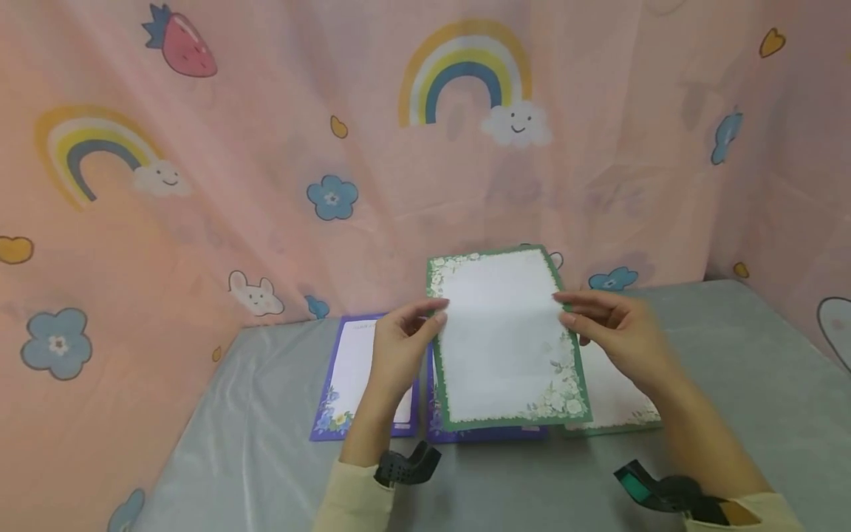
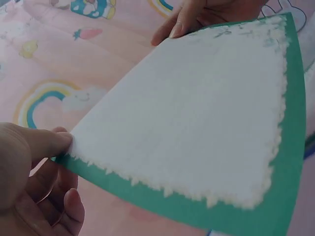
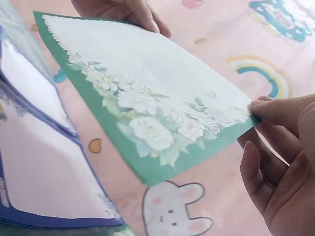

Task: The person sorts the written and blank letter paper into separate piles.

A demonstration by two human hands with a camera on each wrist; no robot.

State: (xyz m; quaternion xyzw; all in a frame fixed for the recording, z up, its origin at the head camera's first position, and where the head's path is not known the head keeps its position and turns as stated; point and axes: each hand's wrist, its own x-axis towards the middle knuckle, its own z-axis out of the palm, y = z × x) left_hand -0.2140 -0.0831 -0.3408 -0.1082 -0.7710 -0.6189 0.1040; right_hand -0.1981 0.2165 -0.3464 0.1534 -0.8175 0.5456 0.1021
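Observation:
A green-bordered sheet of stationery paper (image 1: 508, 332) with white flowers in its corners is held up above the table, tilted toward me. My left hand (image 1: 402, 343) pinches its left edge between thumb and fingers. On the opposite edge my right hand (image 1: 621, 329) pinches it the same way. The left wrist view shows the left thumb lying on the face of the paper (image 2: 187, 118), with the fingers beneath. From the right wrist, large white blossoms show along the border of the sheet (image 3: 147, 93).
On the grey-covered table (image 1: 266, 414) lie a purple-bordered sheet (image 1: 352, 369) at left, another purple-bordered sheet (image 1: 488, 434) partly under the raised one, and a green-bordered sheet (image 1: 614, 395) at right. A pink patterned curtain (image 1: 385, 251) hangs behind.

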